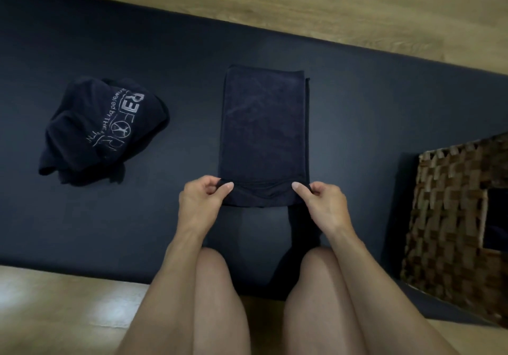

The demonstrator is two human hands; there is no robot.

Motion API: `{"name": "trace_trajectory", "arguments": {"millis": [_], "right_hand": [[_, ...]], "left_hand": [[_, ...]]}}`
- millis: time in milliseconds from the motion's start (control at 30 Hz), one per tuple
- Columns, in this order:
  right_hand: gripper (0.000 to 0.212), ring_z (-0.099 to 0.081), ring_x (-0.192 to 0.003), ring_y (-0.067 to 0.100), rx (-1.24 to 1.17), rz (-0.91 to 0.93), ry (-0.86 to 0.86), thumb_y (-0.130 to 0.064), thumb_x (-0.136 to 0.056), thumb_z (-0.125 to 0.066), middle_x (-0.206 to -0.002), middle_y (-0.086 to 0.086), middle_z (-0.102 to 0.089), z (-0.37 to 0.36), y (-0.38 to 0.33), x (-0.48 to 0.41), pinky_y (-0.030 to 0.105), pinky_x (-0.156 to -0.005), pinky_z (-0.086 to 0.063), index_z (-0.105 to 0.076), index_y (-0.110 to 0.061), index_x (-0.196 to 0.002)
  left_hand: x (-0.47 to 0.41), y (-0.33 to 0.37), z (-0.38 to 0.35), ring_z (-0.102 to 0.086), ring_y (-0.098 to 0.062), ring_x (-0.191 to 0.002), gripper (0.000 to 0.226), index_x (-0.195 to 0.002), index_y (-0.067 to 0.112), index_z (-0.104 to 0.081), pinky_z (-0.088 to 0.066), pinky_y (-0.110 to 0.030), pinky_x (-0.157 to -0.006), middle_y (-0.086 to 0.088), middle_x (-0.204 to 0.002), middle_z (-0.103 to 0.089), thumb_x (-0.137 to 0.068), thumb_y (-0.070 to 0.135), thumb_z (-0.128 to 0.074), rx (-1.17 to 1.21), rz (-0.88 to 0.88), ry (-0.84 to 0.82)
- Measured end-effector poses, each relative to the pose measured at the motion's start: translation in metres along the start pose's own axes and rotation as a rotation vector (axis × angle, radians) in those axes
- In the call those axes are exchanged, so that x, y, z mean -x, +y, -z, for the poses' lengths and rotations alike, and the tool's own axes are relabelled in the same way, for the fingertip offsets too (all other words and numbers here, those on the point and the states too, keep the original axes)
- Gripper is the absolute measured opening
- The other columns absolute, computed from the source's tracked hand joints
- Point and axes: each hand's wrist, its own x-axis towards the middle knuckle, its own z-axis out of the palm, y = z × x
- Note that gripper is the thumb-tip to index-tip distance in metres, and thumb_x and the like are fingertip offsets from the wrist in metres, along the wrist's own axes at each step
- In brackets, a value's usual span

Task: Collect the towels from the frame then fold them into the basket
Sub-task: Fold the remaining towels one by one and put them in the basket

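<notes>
Towel (264, 129) near corners pinched by left hand (202, 202), right hand (323, 204); basket (450, 189) cropped, possibly holding cloth.

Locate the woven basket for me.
In the head view the woven basket sits at the far right on the dark mat, right of the flat towel.

We saw a dim, softly lit scene with no hard shadows. A pale glare patch lay on the wooden floor (90, 308) at lower left, and a faint sheen crossed the dark mat (275, 49) beyond the folded towel (264, 129), whose navy pile barely stood out from it. A soft shadow hugged the crumpled printed towel (101, 132). The wide lens bowed the mat's edges, and the woven basket (450, 217) at the right rim looked smeared and blurred.
</notes>
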Motion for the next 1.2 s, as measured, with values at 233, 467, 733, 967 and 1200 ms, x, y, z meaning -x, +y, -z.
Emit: {"name": "trace_trajectory", "arguments": {"millis": [233, 467, 733, 967, 1200], "right_hand": [[0.011, -0.049, -0.065, 0.023, 0.401, 0.592, 0.037, -0.009, -0.095, -0.053, -0.093, -0.003, -0.046, 0.001, -0.01, 0.007, 0.037, -0.061, -0.041, -0.048, -0.018, -0.099], [0.041, -0.046, -0.09, 0.02, 0.708, 0.809, -0.127, -0.008, -0.076, -0.067, -0.116, -0.002, -0.048, 0.007, 0.009, 0.009, 0.036, -0.075, -0.047, -0.053, -0.018, -0.113], [0.035, -0.039, -0.094, 0.015, 0.68, 0.809, -0.203, -0.006, -0.085, -0.066, -0.114, -0.006, -0.043, 0.013, -0.007, -0.005, 0.035, -0.085, -0.043, -0.049, -0.021, -0.112], [0.028, -0.04, -0.097, 0.012, 0.532, 0.761, -0.246, -0.012, -0.089, -0.056, -0.111, -0.003, -0.057, 0.023, -0.012, -0.024, 0.027, -0.092, -0.038, -0.056, -0.015, -0.117], [0.017, -0.055, -0.094, 0.011, 0.214, 0.551, -0.127, -0.011, -0.092, -0.063, -0.102, -0.005, -0.054, 0.026, -0.029, -0.044, 0.023, -0.083, -0.044, -0.062, -0.019, -0.107]], "left_hand": [[0.009, 0.015, -0.004, -0.05, -0.009, -0.069, 0.017, -0.086, 0.019, -0.055, -0.044, -0.033, -0.066, 0.01, -0.081, -0.05, -0.086, 0.017, -0.071, -0.377, -0.343, 0.166], [0.008, 0.0, 0.001, -0.052, -0.02, -0.083, 0.024, -0.102, 0.015, -0.068, -0.05, -0.036, -0.067, 0.003, -0.096, -0.059, -0.08, 0.008, -0.068, -0.732, -0.801, -0.047], [-0.002, -0.012, 0.017, -0.057, -0.023, -0.081, 0.053, -0.104, 0.019, -0.056, -0.047, -0.038, -0.071, 0.004, -0.093, -0.065, -0.063, 0.024, -0.088, -1.021, -1.008, -0.038], [-0.018, 0.009, 0.022, -0.055, -0.016, -0.085, 0.024, -0.104, 0.022, -0.066, -0.048, -0.032, -0.078, 0.003, -0.091, -0.063, -0.08, 0.023, -0.066, -0.655, -0.786, -0.095], [-0.045, 0.034, 0.01, -0.055, -0.01, -0.074, 0.009, -0.097, 0.025, -0.064, -0.05, -0.032, -0.076, 0.006, -0.094, -0.058, -0.089, 0.022, -0.068, -0.36, -0.362, -0.047]]}}
